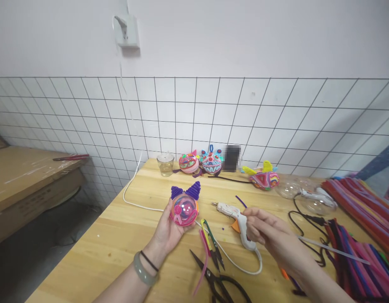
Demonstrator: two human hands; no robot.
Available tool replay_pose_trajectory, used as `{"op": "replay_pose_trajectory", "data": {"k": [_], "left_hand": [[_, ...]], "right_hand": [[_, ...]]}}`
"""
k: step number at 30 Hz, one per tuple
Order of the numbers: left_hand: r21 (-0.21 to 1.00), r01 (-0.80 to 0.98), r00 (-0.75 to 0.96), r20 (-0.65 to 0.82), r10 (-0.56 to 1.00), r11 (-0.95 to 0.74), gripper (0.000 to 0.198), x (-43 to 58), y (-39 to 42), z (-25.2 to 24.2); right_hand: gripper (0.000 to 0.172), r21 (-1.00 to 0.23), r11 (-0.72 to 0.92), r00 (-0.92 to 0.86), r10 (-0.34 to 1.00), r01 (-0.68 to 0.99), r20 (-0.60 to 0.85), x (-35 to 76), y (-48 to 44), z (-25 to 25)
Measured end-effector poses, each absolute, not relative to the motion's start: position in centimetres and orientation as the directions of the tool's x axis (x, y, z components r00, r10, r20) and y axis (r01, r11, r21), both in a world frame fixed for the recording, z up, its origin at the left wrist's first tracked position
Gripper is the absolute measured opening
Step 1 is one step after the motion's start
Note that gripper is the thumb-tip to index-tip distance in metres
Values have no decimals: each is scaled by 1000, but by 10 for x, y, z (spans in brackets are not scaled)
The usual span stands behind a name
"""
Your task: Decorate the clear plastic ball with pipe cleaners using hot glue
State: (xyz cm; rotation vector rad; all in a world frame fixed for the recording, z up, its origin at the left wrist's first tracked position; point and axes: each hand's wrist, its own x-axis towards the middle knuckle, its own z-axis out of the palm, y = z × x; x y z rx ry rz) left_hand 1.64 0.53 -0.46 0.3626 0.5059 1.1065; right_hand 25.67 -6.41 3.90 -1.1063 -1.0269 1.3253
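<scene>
Head view: your left hand (169, 229) holds the pipe-cleaner ball (184, 207) just above the bench (118, 244), fingers clamped round its lower half, purple ears pointing up. Your right hand (266, 233) has its fingers closed on the handle of the white glue gun (236, 219). Its nozzle points left toward the ball, near but not touching. Yellow-handled snips (213, 248), black scissors (216, 280) and a pink pipe cleaner (203, 256) lie on the bench between your forearms.

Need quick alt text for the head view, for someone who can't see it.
Left hand holds a pink pipe-cleaner ball with purple ears; right hand grips a white glue gun over a wooden table with scissors.
</scene>
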Motion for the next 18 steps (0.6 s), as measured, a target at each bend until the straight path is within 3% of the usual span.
{"op": "replay_pose_trajectory", "data": {"k": [6,9,11,14,18], "left_hand": [[536,-735,403,-145,903,415,43,15,6,-6],[508,-727,491,-85,867,462,52,12,6,-6],[491,-718,539,-56,840,493,56,12,6,-6],[462,-715,571,-48,820,525,61,11,5,-4],[420,-734,555,-82,828,533,67,8,7,-1]], "right_hand": [[52,-979,-90,-219,967,183,-130,220,-33,35],[72,-957,-161,-320,918,239,-234,201,-19,31],[61,-947,-176,-409,869,270,-278,189,-12,26],[12,-932,-172,-459,832,319,-311,176,-7,18],[20,-925,-183,-476,815,332,-332,182,-14,16]]}}
